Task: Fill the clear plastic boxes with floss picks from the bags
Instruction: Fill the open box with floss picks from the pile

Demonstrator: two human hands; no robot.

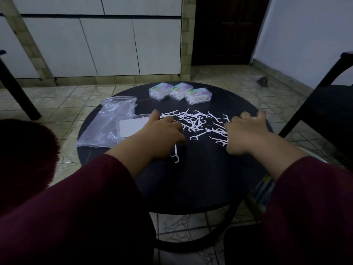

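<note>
Loose white floss picks (193,121) lie scattered across the middle of the round black table (191,178). My left hand (162,134) rests palm down on the left edge of the pile, fingers loosely bent. One pick (175,155) pokes out from under its thumb side. On the right edge of the pile my right hand (246,131) lies the same way, its fingers touching the picks. Three clear plastic boxes (179,91) with coloured labels stand in a row at the back, holding picks. A clear plastic bag (108,123) lies at the left.
A pale flat rectangular piece (131,127) lies on the bag beside my left hand. A dark chair (324,104) stands to the right of the table and a dark leg (17,88) to the left. Tiled floor surrounds the table.
</note>
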